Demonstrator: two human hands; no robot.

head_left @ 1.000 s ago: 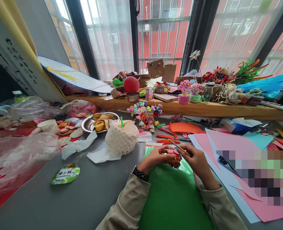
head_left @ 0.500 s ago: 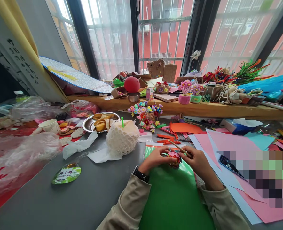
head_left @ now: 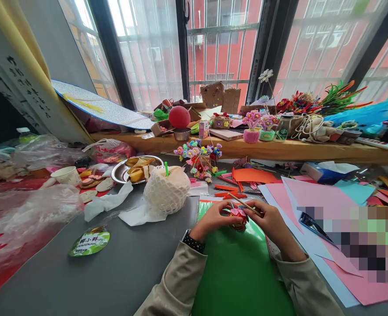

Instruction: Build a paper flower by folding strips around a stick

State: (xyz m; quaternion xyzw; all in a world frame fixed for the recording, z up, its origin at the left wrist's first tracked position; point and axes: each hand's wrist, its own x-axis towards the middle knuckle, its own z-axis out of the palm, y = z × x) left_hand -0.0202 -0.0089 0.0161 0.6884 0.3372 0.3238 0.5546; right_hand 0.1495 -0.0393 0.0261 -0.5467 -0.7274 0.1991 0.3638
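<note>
My left hand (head_left: 214,218) is closed around the side of a small red and pink paper flower (head_left: 238,219), its thumb and fingers curved over it. The flower has pink petals on top and darker, striped layers below. A thin wooden stick (head_left: 243,202) is pinched in my right hand (head_left: 264,218), slanting up to the left above the flower. The right fingertips are close to the petals; whether they touch is hard to see. Both hands are over a shiny green sheet (head_left: 236,272) on the grey table.
Orange paper strips (head_left: 226,187) lie beyond the hands. To the left are a netted coconut (head_left: 166,191) with a green straw and a metal bowl (head_left: 116,174) holding peels. Pink and blue paper sheets (head_left: 289,219) and a dark phone-like object (head_left: 315,226) are on the right.
The stick has tilted slightly and its upper end has shifted a little to the left. The left hand keeps its hold on the flower. The whole view has shifted slightly.
</note>
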